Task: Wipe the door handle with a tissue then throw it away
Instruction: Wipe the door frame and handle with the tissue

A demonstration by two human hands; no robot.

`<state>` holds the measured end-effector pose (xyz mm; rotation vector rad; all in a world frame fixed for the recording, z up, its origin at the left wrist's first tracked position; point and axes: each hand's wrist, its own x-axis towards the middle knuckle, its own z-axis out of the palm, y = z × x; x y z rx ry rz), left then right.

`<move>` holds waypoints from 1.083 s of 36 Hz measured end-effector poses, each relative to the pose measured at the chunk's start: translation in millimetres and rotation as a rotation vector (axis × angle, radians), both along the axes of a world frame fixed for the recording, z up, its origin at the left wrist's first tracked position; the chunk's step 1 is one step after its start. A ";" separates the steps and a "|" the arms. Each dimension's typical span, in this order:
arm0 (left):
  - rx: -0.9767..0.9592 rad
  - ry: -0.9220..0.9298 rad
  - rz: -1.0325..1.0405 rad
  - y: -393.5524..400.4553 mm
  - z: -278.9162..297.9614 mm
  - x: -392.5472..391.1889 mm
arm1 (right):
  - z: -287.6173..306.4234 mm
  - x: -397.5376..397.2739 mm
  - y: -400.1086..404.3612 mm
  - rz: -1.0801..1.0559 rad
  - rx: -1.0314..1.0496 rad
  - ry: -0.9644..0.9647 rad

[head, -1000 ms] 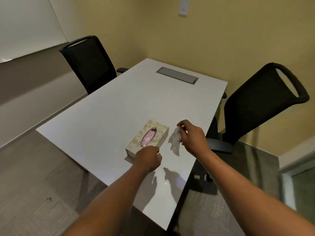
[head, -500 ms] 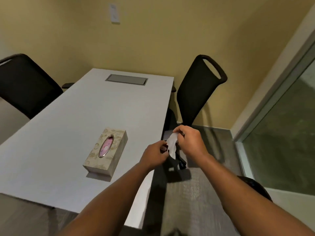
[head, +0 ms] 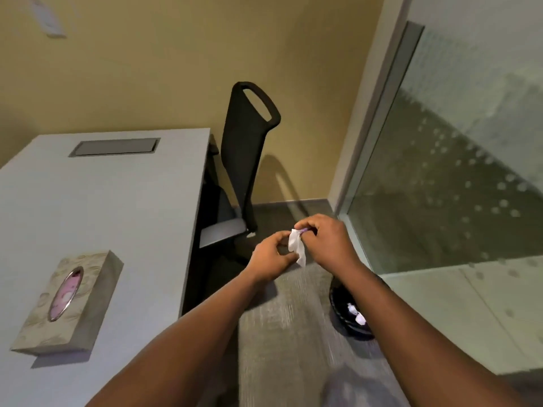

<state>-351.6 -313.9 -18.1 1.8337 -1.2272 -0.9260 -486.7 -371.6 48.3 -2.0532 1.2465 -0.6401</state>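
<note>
A small white tissue [head: 296,247] hangs between my two hands above the grey floor, to the right of the table. My right hand [head: 326,240] pinches its top edge. My left hand [head: 273,258] touches its left side with thumb and fingers. The beige tissue box [head: 72,301] with a pink oval opening lies on the white table [head: 123,201] at the left. A black bin [head: 351,314] holding white scraps stands on the floor under my right forearm. No door handle is in view.
A black office chair [head: 245,160] stands tucked at the table's right side, just beyond my hands. A frosted glass wall [head: 458,160] with a grey frame runs along the right. The yellow wall is behind.
The view has swung right, away from the table toward the glass wall. Both hands moved off the table with the tissue; the left hand left the box and joined the right on the tissue.
</note>
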 end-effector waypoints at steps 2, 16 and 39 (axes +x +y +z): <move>-0.003 0.002 -0.045 -15.7 -3.3 -19.9 | -1.2 -21.5 -6.5 -0.043 0.000 -0.002; -0.099 0.036 -0.399 -84.2 0.2 -146.2 | 9.3 -149.9 -18.7 -0.393 -0.008 0.048; -0.088 0.379 -1.138 -112.4 61.1 -298.4 | 16.7 -271.8 58.5 -0.967 0.034 0.068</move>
